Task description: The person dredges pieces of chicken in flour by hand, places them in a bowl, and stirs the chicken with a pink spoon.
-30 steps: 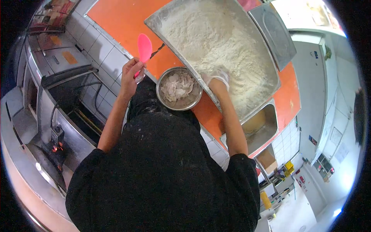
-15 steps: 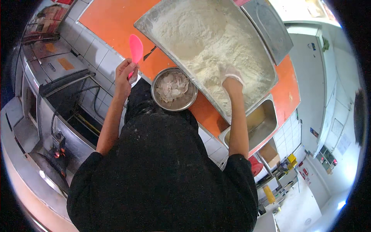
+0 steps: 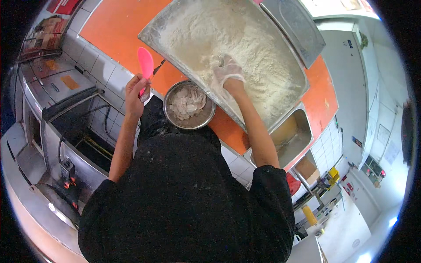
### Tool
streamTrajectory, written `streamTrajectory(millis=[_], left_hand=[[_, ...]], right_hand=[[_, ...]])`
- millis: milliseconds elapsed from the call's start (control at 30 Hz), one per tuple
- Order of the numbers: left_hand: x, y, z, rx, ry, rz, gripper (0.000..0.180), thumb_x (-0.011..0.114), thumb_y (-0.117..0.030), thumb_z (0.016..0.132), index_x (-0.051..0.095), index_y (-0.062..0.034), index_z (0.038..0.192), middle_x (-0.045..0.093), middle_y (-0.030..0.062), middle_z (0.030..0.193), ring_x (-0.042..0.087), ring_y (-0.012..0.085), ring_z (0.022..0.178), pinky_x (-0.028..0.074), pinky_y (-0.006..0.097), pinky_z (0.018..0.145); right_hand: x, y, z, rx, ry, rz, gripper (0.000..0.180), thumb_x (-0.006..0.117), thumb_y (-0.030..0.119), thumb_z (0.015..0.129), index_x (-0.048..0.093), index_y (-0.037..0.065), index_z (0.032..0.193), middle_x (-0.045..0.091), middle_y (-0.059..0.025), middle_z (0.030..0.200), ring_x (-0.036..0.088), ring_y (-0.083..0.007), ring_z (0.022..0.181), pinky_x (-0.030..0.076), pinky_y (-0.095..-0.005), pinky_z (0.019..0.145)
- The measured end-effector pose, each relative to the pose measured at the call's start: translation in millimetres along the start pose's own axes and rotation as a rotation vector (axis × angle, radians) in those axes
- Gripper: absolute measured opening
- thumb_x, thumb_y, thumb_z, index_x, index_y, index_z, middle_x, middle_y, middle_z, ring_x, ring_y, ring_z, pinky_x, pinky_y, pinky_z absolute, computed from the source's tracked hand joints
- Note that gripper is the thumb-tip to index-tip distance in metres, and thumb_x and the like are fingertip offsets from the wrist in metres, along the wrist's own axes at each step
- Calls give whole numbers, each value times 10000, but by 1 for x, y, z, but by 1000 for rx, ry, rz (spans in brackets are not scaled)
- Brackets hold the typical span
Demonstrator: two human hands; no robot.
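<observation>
Flour (image 3: 261, 59) pale cream, dry, powdery, lumpy right of the right hand (image 3: 229, 73), smoother beyond it; sits in a big rectangular metal tray (image 3: 152, 33). Right hand is in the flour, in a thin clear glove; fingertips partly buried, can't tell if spread or pressed together. Left hand (image 3: 137, 91) has fingers closed round the handle of a spoon (image 3: 145, 62), glossy pink, oval head up. Label (image 3: 357, 141) far right of the right hand: dark, too small to read. Bowl (image 3: 201, 118) between the hands: round, shiny metal, holding pale, wet-looking, floury pieces (image 3: 187, 103). Pan (image 3: 303, 125) right of the right forearm: metal, yellowish contents. Counter (image 3: 115, 33) orange, flat, worn edge.
</observation>
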State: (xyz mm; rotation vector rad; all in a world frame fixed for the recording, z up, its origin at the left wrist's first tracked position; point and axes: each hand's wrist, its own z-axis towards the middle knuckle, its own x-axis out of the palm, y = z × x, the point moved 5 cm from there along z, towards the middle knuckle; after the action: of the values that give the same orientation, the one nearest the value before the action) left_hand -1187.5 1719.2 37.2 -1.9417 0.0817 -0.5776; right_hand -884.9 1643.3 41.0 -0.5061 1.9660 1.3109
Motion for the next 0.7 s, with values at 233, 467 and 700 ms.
streamTrajectory(millis=[233,467,700], left_hand=[[1,0,3,-32,-39,-14,196,549,-213,921,573,-26,868,409,-41,566,299,28,433,201,210,410],[12,-2,2,-44,-28,-1,198,562,-221,918,572,-30,865,417,-44,576,304,26,442,201,206,412],[15,2,5,-58,16,-33,189,561,-206,922,569,-25,865,418,-45,563,306,27,433,199,207,407]], right_hand=[[-2,-97,-40,-178,156,-1174,399,515,275,907,551,66,1245,611,-169,1183,610,-311,1039,463,-419,923],[-72,-102,-57,478,-27,-365,484,632,292,839,559,64,1260,624,-200,1169,614,-319,1064,478,-384,898],[-84,-107,-72,314,-169,-50,464,660,364,802,627,57,1147,641,-176,1135,607,-358,1013,467,-436,896]])
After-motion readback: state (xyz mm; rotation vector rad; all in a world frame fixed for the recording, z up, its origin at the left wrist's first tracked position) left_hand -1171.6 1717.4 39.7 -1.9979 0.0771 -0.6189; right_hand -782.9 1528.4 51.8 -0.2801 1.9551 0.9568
